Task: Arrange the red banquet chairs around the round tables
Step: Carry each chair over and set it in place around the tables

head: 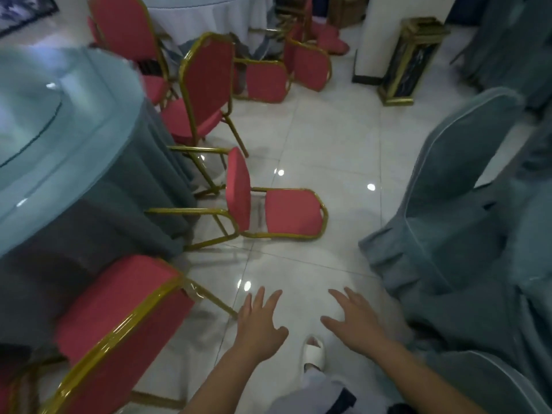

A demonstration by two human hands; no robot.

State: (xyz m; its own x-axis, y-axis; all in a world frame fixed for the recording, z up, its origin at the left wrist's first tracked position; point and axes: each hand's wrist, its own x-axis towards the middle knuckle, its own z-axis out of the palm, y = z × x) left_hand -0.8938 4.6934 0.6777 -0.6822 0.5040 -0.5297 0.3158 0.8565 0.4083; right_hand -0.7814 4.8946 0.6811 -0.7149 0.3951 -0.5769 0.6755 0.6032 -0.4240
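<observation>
A red banquet chair with padded fabric and a shiny gold tubular metal frame [291, 212] lies tipped onto its back at the centre of the frame. Its rounded backrest is flat on the glossy white tiled floor [328, 138], its seat stands on edge, and its legs point left toward the round table draped in a pleated teal cloth under a clear glass top [98, 162]. A second red and gold chair [119, 309] stands at the lower left, pushed against the same table. A third [206, 82] stands upright at the table's far side in the upper middle, and beyond it two more red chairs [265, 80] lie tipped over near a table with a pale cloth [209, 13]. Chairs in loose, soft teal fabric covers with light piping [448, 180] fill the right side. A boxy black and gold stand [412, 61] sits in the upper right. At the lower centre the left hand [260, 321] and right hand [355, 321] reach forward over bare floor, palms down. Their fingers [259, 298] are spread apart and hold nothing. The fallen chair lies well above them in the frame, apart from both hands, and the lower-left chair's leg is just beside the left hand. A foot in a white slipper [313, 352] shows between the forearms.
</observation>
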